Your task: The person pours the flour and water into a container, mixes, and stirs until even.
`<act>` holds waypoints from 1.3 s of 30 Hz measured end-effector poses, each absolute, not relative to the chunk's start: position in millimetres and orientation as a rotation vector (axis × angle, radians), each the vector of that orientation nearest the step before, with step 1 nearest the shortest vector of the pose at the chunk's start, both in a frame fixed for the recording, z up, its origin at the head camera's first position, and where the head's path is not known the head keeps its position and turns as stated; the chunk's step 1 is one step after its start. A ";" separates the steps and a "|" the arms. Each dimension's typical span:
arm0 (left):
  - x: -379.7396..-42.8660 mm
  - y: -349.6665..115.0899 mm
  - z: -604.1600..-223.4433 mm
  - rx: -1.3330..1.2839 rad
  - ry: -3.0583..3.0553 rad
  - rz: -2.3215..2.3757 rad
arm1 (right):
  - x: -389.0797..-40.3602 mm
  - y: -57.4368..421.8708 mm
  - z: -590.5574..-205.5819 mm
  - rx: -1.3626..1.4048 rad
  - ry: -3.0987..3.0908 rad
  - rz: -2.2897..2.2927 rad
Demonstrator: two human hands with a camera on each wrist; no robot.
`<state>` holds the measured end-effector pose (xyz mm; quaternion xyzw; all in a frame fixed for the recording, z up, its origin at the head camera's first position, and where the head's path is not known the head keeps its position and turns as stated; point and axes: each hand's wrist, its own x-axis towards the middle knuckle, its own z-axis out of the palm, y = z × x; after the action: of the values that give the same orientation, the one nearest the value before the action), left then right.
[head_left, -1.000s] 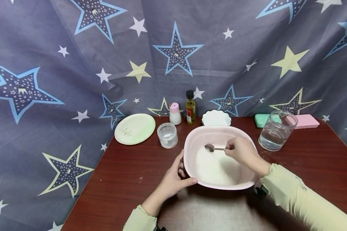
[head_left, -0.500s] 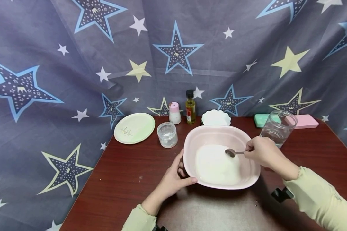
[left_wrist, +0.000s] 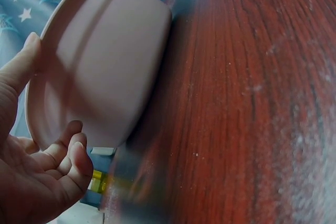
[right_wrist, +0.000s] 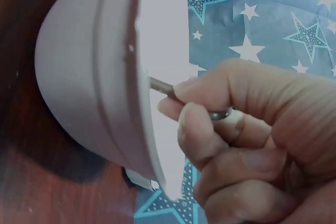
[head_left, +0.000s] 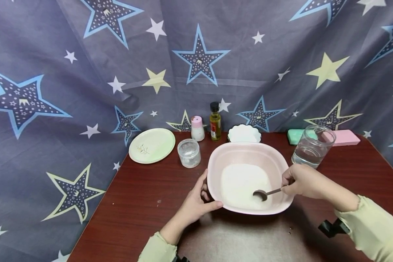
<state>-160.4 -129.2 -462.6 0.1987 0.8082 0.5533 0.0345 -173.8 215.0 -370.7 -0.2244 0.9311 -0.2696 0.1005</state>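
A pale pink basin (head_left: 249, 149) with smooth white contents (head_left: 242, 182) stands mid-table. At its left, my left hand (head_left: 194, 205) steadies the basin, thumb and index finger spread along the rim. In the left wrist view, the other fingers of the left hand (left_wrist: 50, 166) curl beside the basin's wall (left_wrist: 115, 61). My right hand (head_left: 302, 182) pinches the handle of a small dark metal spoon (head_left: 261, 195) over the right rim. The spoon's bowl is low at the white contents, toward the front right. In the right wrist view, thumb and fingers grip the spoon handle (right_wrist: 161, 86).
Behind the basin stand a plate (head_left: 152, 146), a clear tub (head_left: 189, 153), a pink-capped shaker (head_left: 197, 129), an oil bottle (head_left: 215, 122) and a white scalloped dish (head_left: 244, 133). At right are a glass jar of water (head_left: 311, 151), a green block (head_left: 294, 136) and a pink block (head_left: 345, 138).
My right hand has moved right, then toward the front, carrying the spoon from the basin's back middle to its front right. The left hand stays at the rim.
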 end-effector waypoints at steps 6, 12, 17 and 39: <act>-159.8 -128.9 -461.0 0.592 2.474 1.709 | -172.1 203.9 -379.3 -0.754 2.726 -0.863; -159.7 -128.6 -460.7 0.590 2.477 1.709 | -170.1 190.4 -387.5 -0.766 2.743 -0.930; -159.6 -128.5 -460.9 0.603 2.475 1.713 | -168.9 184.5 -391.7 -0.788 2.847 -0.925; -160.1 -128.4 -463.6 0.598 2.478 1.712 | -163.1 187.2 -397.5 -1.133 3.297 -0.690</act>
<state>-160.1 -128.4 -463.6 0.1946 0.8065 0.5573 0.0353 -163.1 187.2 -397.5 -0.3121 0.9080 -0.1901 -0.2050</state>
